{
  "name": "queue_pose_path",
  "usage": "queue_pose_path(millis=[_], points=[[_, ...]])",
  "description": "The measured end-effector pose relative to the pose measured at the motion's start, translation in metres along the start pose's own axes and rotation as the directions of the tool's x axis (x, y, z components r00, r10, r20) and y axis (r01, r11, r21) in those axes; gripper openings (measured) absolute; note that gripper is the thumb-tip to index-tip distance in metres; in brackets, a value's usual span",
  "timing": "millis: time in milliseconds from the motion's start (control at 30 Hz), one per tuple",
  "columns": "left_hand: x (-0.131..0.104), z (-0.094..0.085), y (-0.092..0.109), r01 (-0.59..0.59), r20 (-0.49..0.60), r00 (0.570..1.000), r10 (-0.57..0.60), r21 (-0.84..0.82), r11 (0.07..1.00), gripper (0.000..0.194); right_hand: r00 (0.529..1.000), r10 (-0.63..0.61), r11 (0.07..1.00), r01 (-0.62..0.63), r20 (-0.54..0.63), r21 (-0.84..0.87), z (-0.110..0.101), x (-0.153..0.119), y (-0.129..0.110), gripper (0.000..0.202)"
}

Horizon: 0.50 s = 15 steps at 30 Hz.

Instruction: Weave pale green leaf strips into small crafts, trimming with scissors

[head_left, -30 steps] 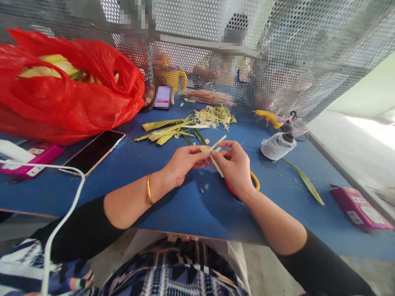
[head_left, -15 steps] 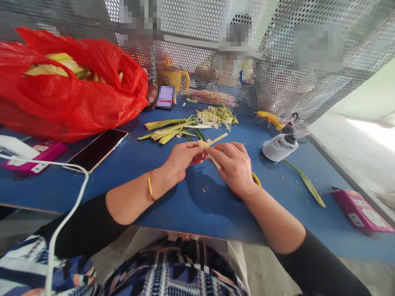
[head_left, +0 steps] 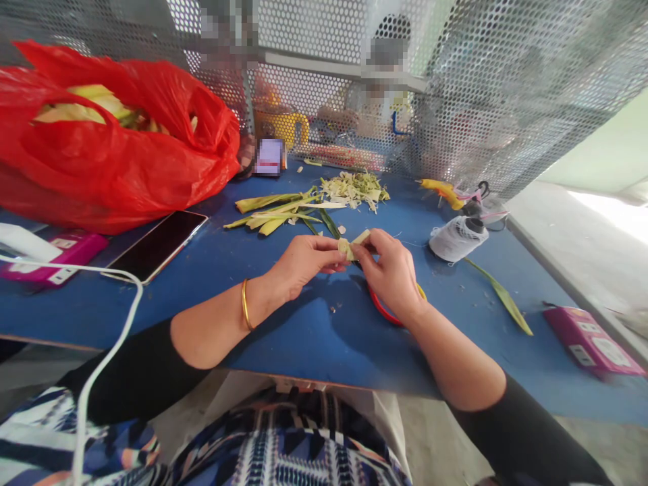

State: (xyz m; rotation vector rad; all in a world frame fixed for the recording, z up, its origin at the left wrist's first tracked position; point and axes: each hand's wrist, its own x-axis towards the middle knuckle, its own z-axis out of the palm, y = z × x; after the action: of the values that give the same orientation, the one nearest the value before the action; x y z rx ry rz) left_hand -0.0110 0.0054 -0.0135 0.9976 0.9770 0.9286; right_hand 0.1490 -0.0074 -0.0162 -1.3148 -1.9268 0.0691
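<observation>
Pinched between both hands above the blue table (head_left: 304, 344) is a pale, folded corn husk strip (head_left: 346, 249). My left hand (head_left: 306, 263), with a gold bangle at its wrist, is closed on the strip's left side. Thumb and fingers of my right hand (head_left: 387, 270) grip its right end. Under my right hand lie what look like scissors (head_left: 383, 310), with red and yellow handle loops; the hand hides most of them. Just beyond the hands lie yellow-green husk pieces (head_left: 276, 216) and a heap of shredded husk (head_left: 357, 189).
A large red plastic bag (head_left: 126, 169) of husks fills the back left, by a dark phone (head_left: 159, 246) and a white cable (head_left: 121, 334). To the right are a white thread spool (head_left: 457, 239), a yellow tool (head_left: 443, 192), a long leaf (head_left: 506, 300) and a magenta box (head_left: 592, 341). Perforated metal mesh (head_left: 329, 67) borders the back.
Both hands have shifted slightly right. The strip, earlier with its ends sticking out, now shows as a shorter folded piece between the fingers. More of the red handle loop shows.
</observation>
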Motion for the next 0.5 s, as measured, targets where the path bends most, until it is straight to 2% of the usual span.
queue_pose_path(millis=[133, 267, 367, 433, 500], points=[[-0.003, 0.002, 0.001, 0.029, 0.022, 0.999, -0.028, -0.019, 0.999, 0.014, 0.98, 0.197, 0.97, -0.2, 0.033, 0.136, 0.003, -0.001, -0.001, 0.024], [-0.003, 0.003, -0.001, 0.013, -0.003, 1.0, -0.013, 0.004, 1.0, 0.017, 0.963, 0.254, 0.936, -0.269, 0.091, 0.229, 0.006, -0.001, -0.001, 0.025], [0.0, 0.002, 0.0, 0.021, -0.076, 0.997, -0.024, -0.052, 0.998, 0.015, 0.988, 0.157, 0.975, -0.153, -0.009, 0.162, 0.002, 0.0, 0.002, 0.011], [0.002, 0.0, 0.002, 0.037, -0.117, 0.992, -0.049, -0.102, 0.994, 0.013, 0.994, -0.001, 1.0, 0.003, -0.111, 0.019, -0.002, 0.001, 0.003, 0.01], [0.003, -0.001, 0.004, 0.052, -0.131, 0.989, -0.071, -0.142, 0.988, 0.012, 0.978, -0.168, 0.98, 0.152, -0.123, -0.13, -0.006, 0.002, 0.003, 0.009]])
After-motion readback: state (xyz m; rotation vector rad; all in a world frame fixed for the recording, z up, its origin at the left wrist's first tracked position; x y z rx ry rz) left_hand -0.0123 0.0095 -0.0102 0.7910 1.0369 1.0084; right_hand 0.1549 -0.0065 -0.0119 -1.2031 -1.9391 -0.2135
